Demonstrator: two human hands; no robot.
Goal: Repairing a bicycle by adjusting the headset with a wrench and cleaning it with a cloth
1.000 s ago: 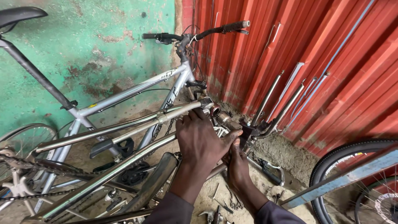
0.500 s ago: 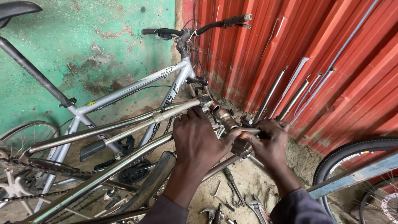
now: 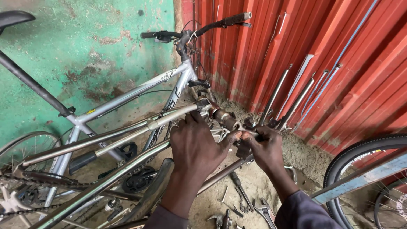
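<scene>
Fingers (image 3: 235,136) around steel headset (image 3: 224,119)

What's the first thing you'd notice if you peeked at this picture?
Two hands in the middle: the left hand and right hand grip the head end of a bare bike frame. Behind it, a silver bicycle leans on a green wall, beside a bright red corrugated wall.

Wall (image 3: 85,51): green, patchy with brown stains
Corrugated sheet (image 3: 339,55): red, ribbed
Bicycle frame (image 3: 140,91): silver-grey
Saddle (image 3: 15,18): black
Handlebar grips (image 3: 233,19): black
Tyre (image 3: 352,157): black
Bar (image 3: 360,180): pale blue
Ground (image 3: 254,182): sandy brown
</scene>
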